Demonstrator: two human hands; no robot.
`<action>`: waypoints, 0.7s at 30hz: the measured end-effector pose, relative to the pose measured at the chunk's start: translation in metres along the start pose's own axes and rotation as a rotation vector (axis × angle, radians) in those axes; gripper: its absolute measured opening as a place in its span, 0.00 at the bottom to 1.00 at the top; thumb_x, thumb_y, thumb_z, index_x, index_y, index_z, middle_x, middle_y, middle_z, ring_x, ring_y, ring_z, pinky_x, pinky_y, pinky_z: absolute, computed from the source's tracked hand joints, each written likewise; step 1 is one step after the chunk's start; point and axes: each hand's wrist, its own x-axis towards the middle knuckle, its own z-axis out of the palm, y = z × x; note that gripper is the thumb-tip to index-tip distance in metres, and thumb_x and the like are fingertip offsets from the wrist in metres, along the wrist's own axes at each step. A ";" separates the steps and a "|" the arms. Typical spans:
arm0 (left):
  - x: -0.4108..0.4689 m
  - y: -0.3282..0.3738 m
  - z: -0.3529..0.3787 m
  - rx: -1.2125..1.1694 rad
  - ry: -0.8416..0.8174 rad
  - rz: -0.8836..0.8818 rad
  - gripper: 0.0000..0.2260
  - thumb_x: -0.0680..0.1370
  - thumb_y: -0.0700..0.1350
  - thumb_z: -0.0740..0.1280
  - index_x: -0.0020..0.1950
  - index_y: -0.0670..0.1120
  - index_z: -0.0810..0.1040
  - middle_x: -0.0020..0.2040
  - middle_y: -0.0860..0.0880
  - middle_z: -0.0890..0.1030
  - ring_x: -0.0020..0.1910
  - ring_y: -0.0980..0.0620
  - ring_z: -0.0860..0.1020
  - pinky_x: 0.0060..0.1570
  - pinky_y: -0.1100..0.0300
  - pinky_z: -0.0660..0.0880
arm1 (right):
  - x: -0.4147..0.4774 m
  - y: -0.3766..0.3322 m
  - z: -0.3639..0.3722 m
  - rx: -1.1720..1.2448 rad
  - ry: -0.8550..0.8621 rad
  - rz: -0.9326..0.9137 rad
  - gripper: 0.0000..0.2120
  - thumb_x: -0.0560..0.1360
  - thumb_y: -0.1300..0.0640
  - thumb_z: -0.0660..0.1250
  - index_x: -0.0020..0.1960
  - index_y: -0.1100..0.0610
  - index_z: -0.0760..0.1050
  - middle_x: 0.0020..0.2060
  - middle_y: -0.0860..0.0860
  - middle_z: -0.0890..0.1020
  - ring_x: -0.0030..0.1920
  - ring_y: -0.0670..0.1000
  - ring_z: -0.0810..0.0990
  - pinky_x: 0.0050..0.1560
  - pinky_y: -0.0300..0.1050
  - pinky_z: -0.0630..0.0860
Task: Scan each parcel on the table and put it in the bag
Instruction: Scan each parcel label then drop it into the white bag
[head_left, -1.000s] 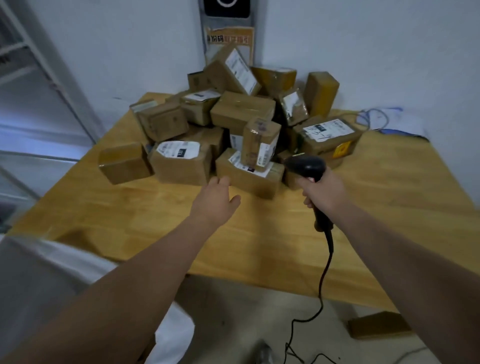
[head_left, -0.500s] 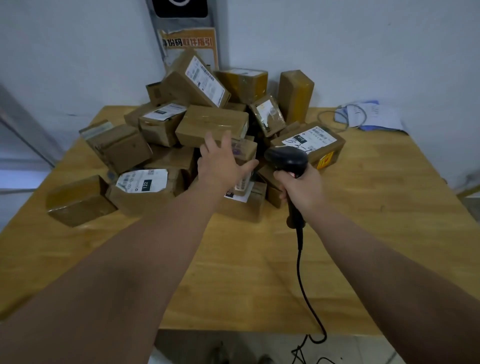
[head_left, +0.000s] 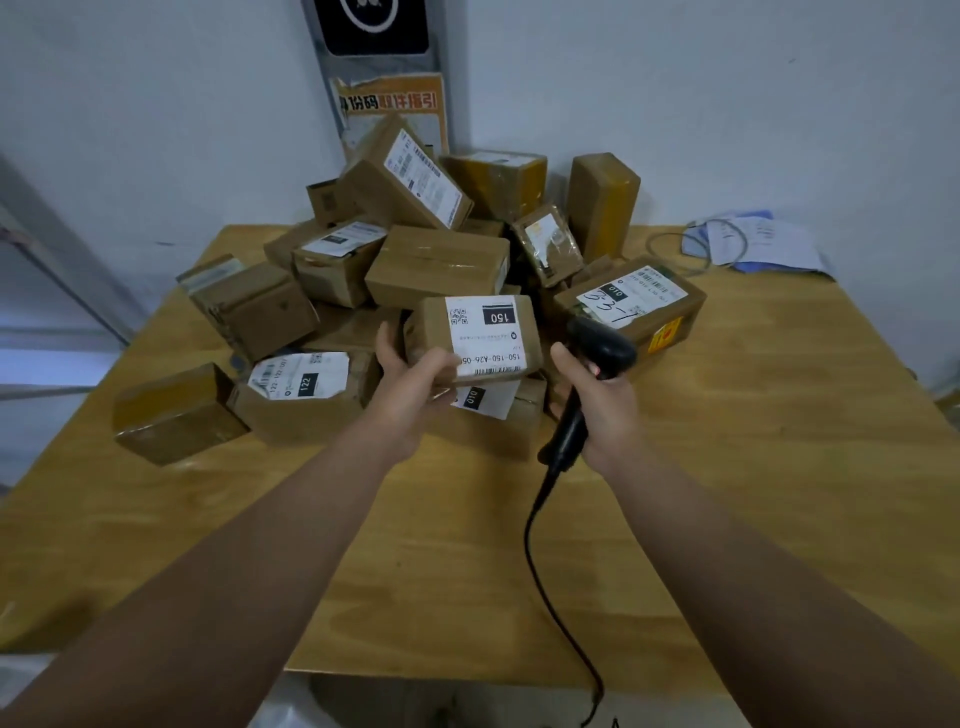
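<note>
Change noted: half a second ago the left hand was spread above the pile with nothing in it. It now grips one parcel (head_left: 470, 338). The left hand (head_left: 410, 374) has its thumb curled over the near left corner and its fingers wrapped round the left end.

Position of parcel: held just above the front of the pile (head_left: 436, 265), over the tabletop (head_left: 727, 493). Whether it rests on the box beneath cannot be told. Its white label (head_left: 485, 332), marked 150, faces up, and the barcode (head_left: 493, 370) runs along the near edge, mostly uncovered.

Right hand (head_left: 602, 410): closed round the grip of the scanner (head_left: 597, 353), as in both earlier frames. The scanner head sits just beside the parcel's right end. The cable (head_left: 540, 561) trails off the front edge of the tabletop.

Assessment: selection and pick-up of this parcel are done, and the scan is the step in hand. The head appears level with the parcel rather than aimed down at the barcode, so either the head or the parcel likely needs tilting. The thumb lies close to the barcode's left end and could block the read.

Remaining work: the pile is large, so the task is at an early stage. The bag is not clearly in view.
</note>
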 end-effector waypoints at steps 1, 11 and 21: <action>-0.005 -0.002 -0.001 -0.065 -0.016 -0.008 0.40 0.77 0.40 0.66 0.78 0.60 0.43 0.61 0.48 0.74 0.58 0.48 0.76 0.61 0.49 0.75 | -0.003 0.002 0.004 0.060 -0.033 0.009 0.20 0.71 0.55 0.75 0.61 0.58 0.77 0.47 0.51 0.86 0.47 0.49 0.85 0.41 0.44 0.80; -0.022 0.006 -0.019 0.570 -0.126 0.033 0.43 0.69 0.54 0.74 0.77 0.59 0.52 0.76 0.51 0.60 0.72 0.48 0.63 0.67 0.51 0.64 | 0.000 -0.005 0.016 -0.452 -0.196 -0.185 0.27 0.67 0.60 0.78 0.63 0.57 0.74 0.53 0.50 0.84 0.54 0.48 0.83 0.60 0.53 0.78; -0.023 0.026 -0.022 0.778 -0.474 -0.062 0.36 0.71 0.45 0.76 0.73 0.54 0.61 0.61 0.55 0.72 0.55 0.60 0.74 0.44 0.69 0.74 | -0.007 -0.022 0.009 -0.603 -0.659 -0.076 0.24 0.70 0.60 0.75 0.64 0.56 0.74 0.55 0.52 0.84 0.57 0.49 0.82 0.60 0.47 0.77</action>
